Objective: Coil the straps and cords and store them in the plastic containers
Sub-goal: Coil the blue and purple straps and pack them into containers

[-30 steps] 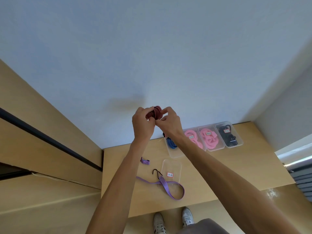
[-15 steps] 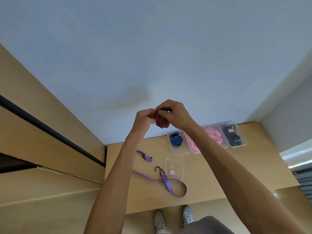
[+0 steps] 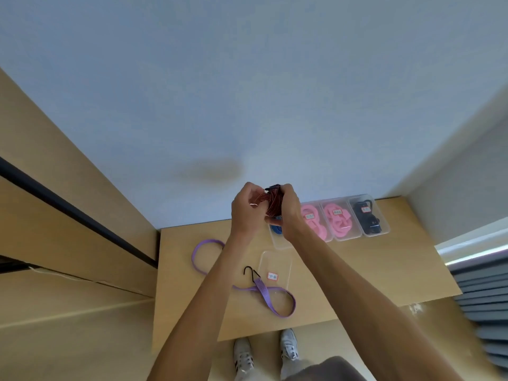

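Step in hand, by judgement: finishing the coil on a red/black striped strap, held up in the air above the far edge of the surface, in front of the wall. Left hand closed round the coil's left side, fingers curled in and pinching the strap end; right hand wrapped over the right side, thumb underneath. Both shut on the bundle, no gap seen.

To do well: keep turns tight and flat, no twist; tuck the loose end under the last wrap before letting go — woven elastic likely to spring open otherwise. Black hook tip visible at top of bundle; best kept outside the wraps, w/o snagging.

Materials: strap flat, woven, ribbed stripes, soft. Purple strap w/ black wire hook lies loose, uncoiled, near the front edge — flat webbing, long open loops. Empty clear container w/ small label just beside it, rounded corners, thin rigid plastic. Row of like containers along far edge: blue cord partly hidden behind hands, two w/ pink straps, one w/ black cord.

Progress est.: four boxes filled, two straps outstanding.
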The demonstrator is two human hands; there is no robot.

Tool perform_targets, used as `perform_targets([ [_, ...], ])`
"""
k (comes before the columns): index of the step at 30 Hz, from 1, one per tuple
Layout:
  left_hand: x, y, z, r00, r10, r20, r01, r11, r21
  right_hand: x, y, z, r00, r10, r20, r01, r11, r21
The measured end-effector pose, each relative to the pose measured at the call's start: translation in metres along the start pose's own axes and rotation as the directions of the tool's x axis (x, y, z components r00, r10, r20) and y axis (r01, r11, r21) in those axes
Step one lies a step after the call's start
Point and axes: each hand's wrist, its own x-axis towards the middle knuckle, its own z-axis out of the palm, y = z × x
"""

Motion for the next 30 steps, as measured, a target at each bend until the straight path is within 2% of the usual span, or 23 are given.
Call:
perform_targets([
  [3, -0.007, -0.029, 0.015, 0.996, -0.083, -0.015, 0.083, 0.997, -0.001, 0.012, 0.018, -0.008, 0.997, 0.038, -0.064, -0.036, 0.999, 0.022],
  [6, -0.007, -0.054, 0.032, 0.974, -0.224, 0.036, 0.226, 0.973, -0.055, 0.027, 0.032, -0.025, 0.993, 0.027, -0.115, -0.036, 0.996, -0.083],
  [10, -0.002, -0.083, 0.065, 0.961, -0.27, 0.055, 0.266, 0.961, 0.079, 0.057, 0.054, -0.051, 0.986, -0.019, -0.163, -0.019, 0.973, -0.229],
  [16, 0.018, -0.126, 0.121, 0.938, -0.345, 0.036, 0.333, 0.924, 0.187, 0.122, 0.08, -0.084, 0.973, -0.085, -0.214, -0.023, 0.89, -0.455],
  [22, 0.023, -0.169, 0.141, 0.943, -0.332, 0.007, 0.305, 0.874, 0.379, 0.157, 0.117, -0.1, 0.985, -0.16, -0.057, 0.084, 0.751, -0.655],
  [27, 0.015, -0.189, 0.137, 0.957, -0.275, 0.088, 0.169, 0.781, 0.601, 0.161, 0.137, -0.104, 0.961, -0.268, 0.066, 0.202, 0.522, -0.829],
  [30, 0.013, -0.193, 0.132, 0.966, -0.247, 0.069, 0.144, 0.745, 0.651, 0.159, 0.143, -0.111, 0.918, -0.361, 0.163, 0.305, 0.382, -0.872],
])
